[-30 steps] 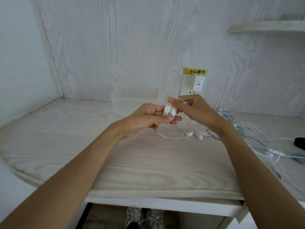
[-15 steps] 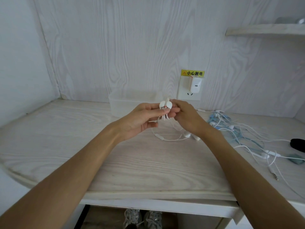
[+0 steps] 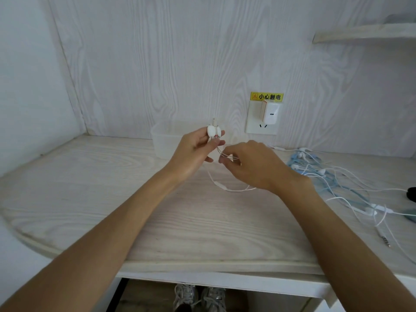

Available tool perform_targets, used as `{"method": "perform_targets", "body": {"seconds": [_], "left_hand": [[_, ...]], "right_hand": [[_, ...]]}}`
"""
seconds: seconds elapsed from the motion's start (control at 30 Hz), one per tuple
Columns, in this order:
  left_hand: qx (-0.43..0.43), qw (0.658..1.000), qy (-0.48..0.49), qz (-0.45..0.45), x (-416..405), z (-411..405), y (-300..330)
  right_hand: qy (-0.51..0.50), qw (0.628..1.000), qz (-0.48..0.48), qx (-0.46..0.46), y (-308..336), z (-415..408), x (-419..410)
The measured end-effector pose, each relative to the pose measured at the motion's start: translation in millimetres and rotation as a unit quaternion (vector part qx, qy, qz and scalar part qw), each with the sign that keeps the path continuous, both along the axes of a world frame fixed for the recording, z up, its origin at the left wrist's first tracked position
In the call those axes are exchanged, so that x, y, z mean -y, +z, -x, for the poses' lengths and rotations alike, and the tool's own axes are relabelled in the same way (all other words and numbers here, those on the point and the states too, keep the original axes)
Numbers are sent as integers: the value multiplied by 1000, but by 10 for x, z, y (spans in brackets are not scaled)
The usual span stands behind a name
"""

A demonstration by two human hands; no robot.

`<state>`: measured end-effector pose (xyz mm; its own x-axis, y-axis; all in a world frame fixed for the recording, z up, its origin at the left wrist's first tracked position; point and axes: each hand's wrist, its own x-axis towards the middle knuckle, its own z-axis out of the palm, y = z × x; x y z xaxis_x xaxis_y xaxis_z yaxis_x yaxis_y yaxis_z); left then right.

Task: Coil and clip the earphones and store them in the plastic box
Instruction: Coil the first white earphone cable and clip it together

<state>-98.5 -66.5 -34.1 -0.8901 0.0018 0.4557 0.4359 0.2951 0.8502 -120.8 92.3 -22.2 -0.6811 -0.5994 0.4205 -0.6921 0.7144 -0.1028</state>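
My left hand (image 3: 195, 152) pinches the two white earbuds (image 3: 213, 131) of one pair of earphones, held upright above the desk. Their thin white cable (image 3: 227, 188) hangs down and loops over the desk surface. My right hand (image 3: 252, 164) is just right of the left hand, its fingers pinching the cable a little below the buds. The clear plastic box (image 3: 162, 138) stands open against the back wall, right behind my left hand.
A tangle of white and blue earphones (image 3: 319, 174) lies on the right of the desk, cables trailing toward the front edge. A wall socket with a white charger (image 3: 269, 113) sits behind. A dark object (image 3: 412, 194) is at the right edge. A shelf (image 3: 364, 32) hangs upper right.
My right hand has slid down and right along the cable, away from the buds. My left hand has raised the buds slightly.
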Motion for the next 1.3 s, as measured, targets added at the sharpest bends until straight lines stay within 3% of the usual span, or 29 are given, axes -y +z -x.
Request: {"method": "perform_targets", "body": {"seconds": [0.17,0.47,0.6,1.0,1.3], "left_hand": [[6,997,-43,59,-31,-44,10],[35,995,-69,59,-62,-93,31],[58,993,-88,57,-77,-118,50],[123,985,-117,3,-74,-175,100],[164,965,-192,-70,-21,-205,191]], "right_hand": [[51,985,103,129,144,-96,-29],[80,936,244,242,239,7,-179],[74,958,238,142,200,67,-189],[101,942,310,-82,104,139,-179],[80,861,477,155,189,116,-197]]}}
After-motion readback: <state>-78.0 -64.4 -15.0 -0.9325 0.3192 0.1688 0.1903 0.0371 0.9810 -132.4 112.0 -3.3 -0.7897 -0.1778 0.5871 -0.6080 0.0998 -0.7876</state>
